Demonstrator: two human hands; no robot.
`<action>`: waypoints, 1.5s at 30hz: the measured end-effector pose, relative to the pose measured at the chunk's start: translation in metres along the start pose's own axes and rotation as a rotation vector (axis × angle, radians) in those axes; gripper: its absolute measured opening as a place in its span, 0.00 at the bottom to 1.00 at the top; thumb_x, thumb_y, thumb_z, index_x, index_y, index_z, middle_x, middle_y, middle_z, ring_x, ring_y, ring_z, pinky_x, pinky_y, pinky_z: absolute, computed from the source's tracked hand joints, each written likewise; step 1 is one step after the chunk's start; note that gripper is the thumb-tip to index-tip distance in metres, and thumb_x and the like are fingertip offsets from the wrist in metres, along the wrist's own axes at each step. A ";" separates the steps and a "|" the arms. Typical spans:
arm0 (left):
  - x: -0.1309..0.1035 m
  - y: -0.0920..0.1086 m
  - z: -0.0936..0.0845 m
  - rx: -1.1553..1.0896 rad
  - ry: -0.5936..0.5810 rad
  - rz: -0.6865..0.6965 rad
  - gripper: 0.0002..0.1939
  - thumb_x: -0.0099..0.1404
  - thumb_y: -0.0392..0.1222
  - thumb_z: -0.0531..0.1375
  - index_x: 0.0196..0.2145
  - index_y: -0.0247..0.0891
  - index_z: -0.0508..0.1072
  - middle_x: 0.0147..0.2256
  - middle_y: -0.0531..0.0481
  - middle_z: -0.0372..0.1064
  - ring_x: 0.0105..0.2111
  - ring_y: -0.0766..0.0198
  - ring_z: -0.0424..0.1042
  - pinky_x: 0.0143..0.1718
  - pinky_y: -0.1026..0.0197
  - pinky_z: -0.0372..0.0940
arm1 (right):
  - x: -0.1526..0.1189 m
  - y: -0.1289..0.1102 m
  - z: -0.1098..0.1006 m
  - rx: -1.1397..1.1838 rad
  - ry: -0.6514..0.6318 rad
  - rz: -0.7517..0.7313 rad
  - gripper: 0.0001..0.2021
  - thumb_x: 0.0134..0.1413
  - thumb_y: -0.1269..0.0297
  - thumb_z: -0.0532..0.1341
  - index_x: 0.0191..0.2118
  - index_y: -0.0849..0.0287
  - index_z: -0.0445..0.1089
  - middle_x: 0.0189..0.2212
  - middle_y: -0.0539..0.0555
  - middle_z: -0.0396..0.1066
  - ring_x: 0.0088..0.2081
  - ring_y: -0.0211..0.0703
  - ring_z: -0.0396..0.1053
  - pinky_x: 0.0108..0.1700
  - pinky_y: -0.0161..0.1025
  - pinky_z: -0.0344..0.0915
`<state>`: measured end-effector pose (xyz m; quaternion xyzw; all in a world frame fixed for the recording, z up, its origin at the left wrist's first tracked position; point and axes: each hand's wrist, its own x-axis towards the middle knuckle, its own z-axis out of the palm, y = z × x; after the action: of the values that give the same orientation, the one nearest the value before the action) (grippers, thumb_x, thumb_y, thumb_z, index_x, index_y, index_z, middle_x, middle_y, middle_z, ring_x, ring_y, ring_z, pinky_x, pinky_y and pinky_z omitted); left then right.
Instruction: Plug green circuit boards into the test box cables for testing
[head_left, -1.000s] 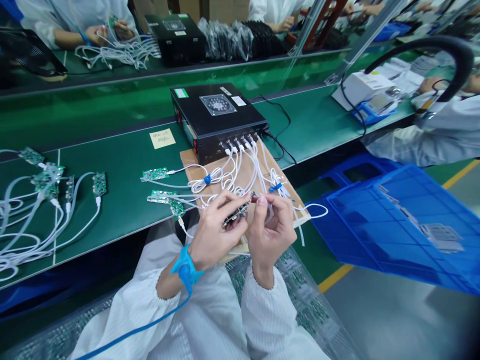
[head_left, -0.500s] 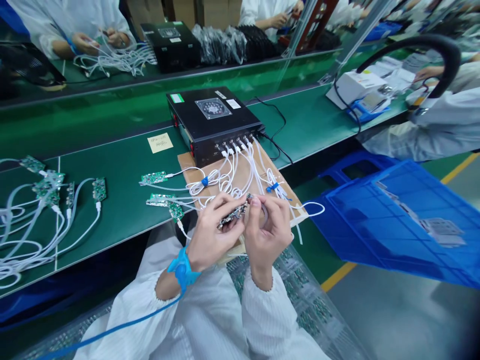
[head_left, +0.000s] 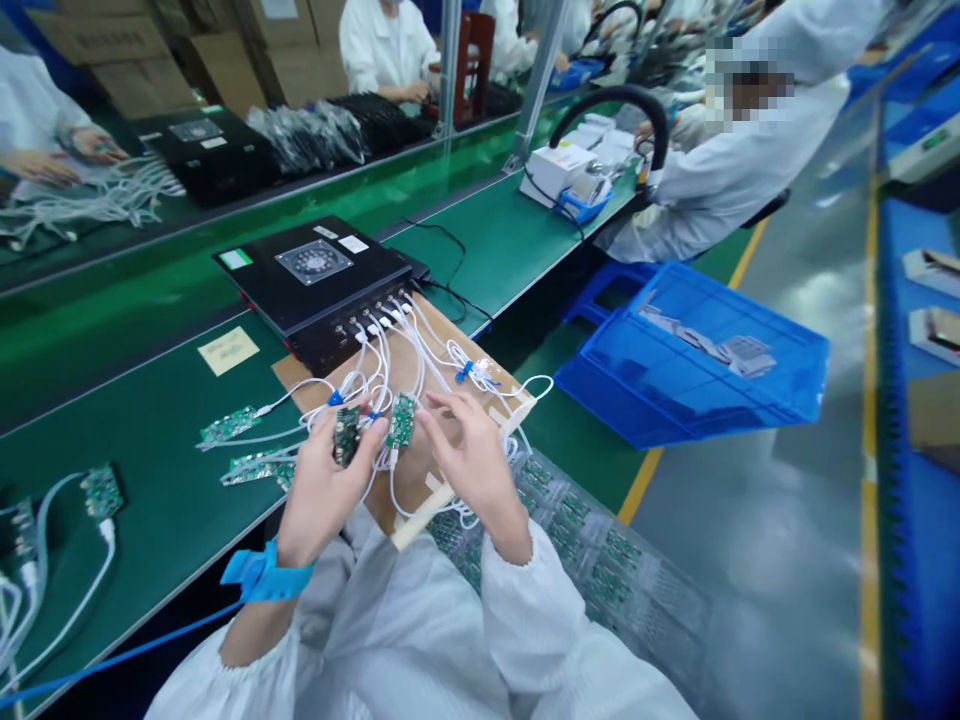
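My left hand (head_left: 326,485), with a blue band at its wrist, pinches a small circuit board (head_left: 346,435) on edge between thumb and fingers. My right hand (head_left: 472,460) has thumb and fingers apart. Its fingertips are at the right edge of a second green circuit board (head_left: 402,420), which has a white cable plugged into its lower end; I cannot tell whether they touch. Both hands are above a cardboard sheet (head_left: 416,455) strewn with white cables. The cables run from sockets on the front of a black box (head_left: 259,275) with a fan grille.
More cabled boards lie on the green bench, including one board (head_left: 229,427) beside a paper note (head_left: 228,351). A blue bin (head_left: 645,400) stands at the right. Trays of boards (head_left: 600,560) are beside my lap. A co-worker (head_left: 720,150) sits farther along the bench.
The view has swung right. My hands have moved apart: the left keeps a circuit board, the right has opened. A second board with a cable now shows between them.
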<state>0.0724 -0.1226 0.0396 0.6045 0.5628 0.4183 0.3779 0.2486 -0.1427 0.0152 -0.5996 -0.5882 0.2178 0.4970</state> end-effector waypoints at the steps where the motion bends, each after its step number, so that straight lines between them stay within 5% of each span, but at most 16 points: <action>1: 0.000 0.003 -0.001 -0.018 0.020 -0.027 0.23 0.66 0.57 0.65 0.50 0.38 0.78 0.45 0.43 0.75 0.49 0.53 0.73 0.51 0.55 0.68 | -0.002 0.009 -0.013 -0.052 0.021 -0.020 0.11 0.68 0.60 0.63 0.51 0.56 0.77 0.47 0.57 0.76 0.48 0.46 0.75 0.53 0.46 0.73; 5: 0.002 0.012 -0.003 -0.229 -0.037 -0.178 0.27 0.67 0.60 0.63 0.54 0.37 0.75 0.35 0.49 0.72 0.34 0.62 0.70 0.39 0.59 0.69 | -0.010 0.065 -0.077 -0.369 0.160 -0.068 0.15 0.70 0.69 0.53 0.51 0.55 0.77 0.49 0.61 0.73 0.53 0.53 0.70 0.57 0.58 0.70; 10: 0.011 0.028 0.011 -0.496 -0.157 -0.323 0.34 0.60 0.61 0.69 0.57 0.37 0.74 0.39 0.46 0.75 0.35 0.61 0.75 0.36 0.60 0.71 | -0.018 0.108 -0.124 -0.549 -0.040 -0.267 0.15 0.68 0.72 0.54 0.52 0.56 0.76 0.50 0.63 0.72 0.54 0.56 0.66 0.54 0.61 0.71; 14: 0.024 0.045 0.028 -0.469 -0.187 -0.286 0.34 0.53 0.63 0.73 0.48 0.34 0.80 0.33 0.47 0.74 0.33 0.62 0.73 0.32 0.63 0.69 | -0.019 0.091 -0.119 -0.586 -0.201 -0.366 0.13 0.71 0.68 0.55 0.53 0.57 0.74 0.48 0.61 0.74 0.49 0.53 0.68 0.49 0.55 0.74; 18: 0.031 0.058 0.037 -0.443 -0.215 -0.252 0.32 0.51 0.63 0.74 0.44 0.34 0.82 0.27 0.50 0.70 0.27 0.67 0.67 0.25 0.67 0.61 | -0.013 0.078 -0.102 -0.729 -0.234 -0.327 0.13 0.70 0.58 0.60 0.53 0.59 0.73 0.46 0.63 0.75 0.43 0.54 0.70 0.45 0.54 0.74; 23: 0.030 0.060 0.036 -0.519 -0.261 -0.218 0.29 0.54 0.61 0.73 0.43 0.35 0.80 0.35 0.46 0.75 0.23 0.72 0.60 0.22 0.67 0.57 | -0.008 0.082 -0.102 -0.784 -0.289 -0.285 0.11 0.70 0.70 0.55 0.52 0.60 0.72 0.43 0.62 0.76 0.43 0.53 0.75 0.44 0.49 0.75; 28: 0.030 0.053 0.033 -0.544 -0.250 -0.222 0.27 0.54 0.58 0.74 0.43 0.35 0.78 0.39 0.43 0.77 0.22 0.73 0.58 0.21 0.66 0.55 | -0.010 0.089 -0.115 -0.757 -0.340 -0.344 0.26 0.62 0.81 0.51 0.61 0.55 0.69 0.61 0.65 0.67 0.39 0.45 0.75 0.40 0.46 0.74; 32: 0.029 0.047 0.033 -0.550 -0.281 -0.213 0.25 0.58 0.57 0.72 0.45 0.36 0.77 0.40 0.44 0.77 0.22 0.73 0.60 0.22 0.66 0.57 | -0.007 0.095 -0.115 -0.817 -0.415 -0.385 0.32 0.57 0.86 0.53 0.61 0.51 0.70 0.65 0.64 0.64 0.34 0.41 0.74 0.38 0.43 0.73; 40: 0.028 0.047 0.034 -0.568 -0.232 -0.227 0.25 0.57 0.55 0.73 0.46 0.38 0.76 0.37 0.48 0.75 0.26 0.70 0.67 0.26 0.67 0.64 | 0.010 0.098 -0.110 -0.390 -0.327 -0.364 0.15 0.69 0.75 0.52 0.51 0.57 0.73 0.60 0.62 0.69 0.32 0.36 0.76 0.37 0.40 0.75; 45: 0.033 0.043 0.037 -0.618 -0.191 -0.244 0.27 0.55 0.53 0.74 0.47 0.38 0.76 0.33 0.51 0.71 0.29 0.68 0.70 0.32 0.65 0.68 | 0.028 0.099 -0.106 -0.219 -0.417 -0.392 0.16 0.69 0.75 0.49 0.50 0.58 0.73 0.53 0.60 0.75 0.37 0.38 0.78 0.42 0.42 0.77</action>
<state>0.1233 -0.0925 0.0684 0.4261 0.4395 0.4623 0.6415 0.3932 -0.1349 -0.0169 -0.4672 -0.8019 0.1715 0.3306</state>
